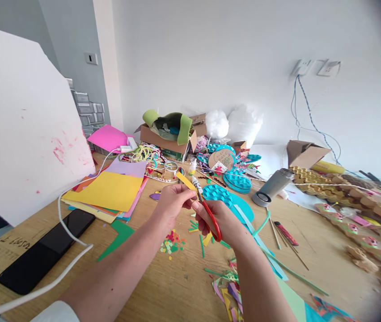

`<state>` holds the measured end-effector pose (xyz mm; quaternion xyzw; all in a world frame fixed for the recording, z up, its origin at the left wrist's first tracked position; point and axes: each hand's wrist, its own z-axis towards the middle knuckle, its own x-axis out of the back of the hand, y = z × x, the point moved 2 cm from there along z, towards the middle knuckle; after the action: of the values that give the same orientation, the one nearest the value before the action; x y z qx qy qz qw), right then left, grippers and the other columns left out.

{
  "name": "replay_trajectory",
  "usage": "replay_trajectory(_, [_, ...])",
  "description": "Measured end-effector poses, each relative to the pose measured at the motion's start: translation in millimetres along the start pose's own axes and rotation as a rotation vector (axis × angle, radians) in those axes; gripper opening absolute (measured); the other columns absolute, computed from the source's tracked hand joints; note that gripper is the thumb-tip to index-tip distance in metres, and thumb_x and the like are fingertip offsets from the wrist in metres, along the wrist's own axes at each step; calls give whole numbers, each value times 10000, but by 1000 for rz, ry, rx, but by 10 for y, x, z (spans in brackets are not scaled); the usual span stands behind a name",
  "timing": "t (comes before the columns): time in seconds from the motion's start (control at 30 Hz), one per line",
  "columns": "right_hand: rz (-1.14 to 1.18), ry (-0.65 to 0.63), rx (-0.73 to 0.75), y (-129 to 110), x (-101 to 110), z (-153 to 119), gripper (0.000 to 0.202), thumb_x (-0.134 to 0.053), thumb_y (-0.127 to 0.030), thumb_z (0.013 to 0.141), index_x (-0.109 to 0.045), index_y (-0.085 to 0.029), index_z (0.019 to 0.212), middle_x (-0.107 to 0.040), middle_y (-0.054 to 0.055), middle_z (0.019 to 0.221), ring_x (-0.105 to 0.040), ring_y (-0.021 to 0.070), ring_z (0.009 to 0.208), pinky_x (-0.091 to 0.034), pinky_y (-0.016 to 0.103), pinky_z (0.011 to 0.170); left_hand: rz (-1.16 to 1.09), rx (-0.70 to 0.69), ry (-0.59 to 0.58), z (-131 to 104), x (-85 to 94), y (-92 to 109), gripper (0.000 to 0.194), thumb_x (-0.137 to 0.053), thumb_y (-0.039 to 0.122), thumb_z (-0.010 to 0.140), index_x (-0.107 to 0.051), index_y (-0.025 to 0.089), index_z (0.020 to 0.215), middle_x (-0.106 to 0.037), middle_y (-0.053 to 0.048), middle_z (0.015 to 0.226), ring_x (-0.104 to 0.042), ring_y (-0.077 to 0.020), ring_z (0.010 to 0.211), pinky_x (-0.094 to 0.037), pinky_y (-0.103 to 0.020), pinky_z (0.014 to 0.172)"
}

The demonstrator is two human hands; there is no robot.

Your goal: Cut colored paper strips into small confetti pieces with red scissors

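Above the middle of the table, my left hand [174, 200] pinches a narrow yellow paper strip [185, 180] that slants up to the left. My right hand [213, 215] is wrapped round red-handled scissors [214, 226], their blades pointing up toward the strip. Fingertips of both hands almost meet; whether the blades touch the paper is hard to make out. Below the hands lies a small heap of coloured paper dots [171, 243], with thin green paper strips [201, 246] to its right. A small white glue bottle [196, 184] shows just behind the scissors.
On the left are stacked coloured sheets [105, 192], a black phone [46, 250] and a white cable [63, 214] crossing the table. Turquoise egg-carton pieces [217, 195] and a grey metal flask [273, 187] stand to the right. Paper scraps [229, 293] lie near the front; a craft-filled box [167, 134] sits behind.
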<state>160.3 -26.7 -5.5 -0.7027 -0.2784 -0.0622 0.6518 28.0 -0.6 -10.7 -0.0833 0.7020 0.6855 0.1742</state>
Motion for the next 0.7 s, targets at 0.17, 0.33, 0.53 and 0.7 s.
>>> replay_trajectory(0.17, [6,-2,16,19,3,3,499,-564,-644,811,-540,-174,644,-611,1,512,-546,104,418,-388,198,412,0,5,-9,-2,-4,4,163,-679,262,579,-582,153,506,-537,8,512,-476,-101,508,-397,-258,561])
replay_trajectory(0.33, [14,-5,25,25,-4,0,496,-552,-635,825,-544,-170,652,-610,3,509,-543,104,418,-383,196,411,-10,12,-13,-13,-9,8,171,-681,268,586,-581,151,511,-542,5,526,-485,-103,524,-405,-260,576])
replay_trajectory(0.53, [15,-3,44,11,-10,-2,488,-546,-625,835,-544,-170,657,-612,5,514,-550,106,426,-395,199,422,-23,18,-28,-21,-12,0,182,-684,271,601,-575,151,517,-550,5,530,-490,-102,521,-402,-262,573])
replay_trajectory(0.7, [20,-8,29,13,-2,-3,494,-543,-626,836,-538,-170,647,-603,5,502,-545,104,416,-381,194,403,-26,15,-27,-15,-4,-8,171,-687,266,595,-587,145,527,-554,5,538,-490,-100,527,-404,-259,573])
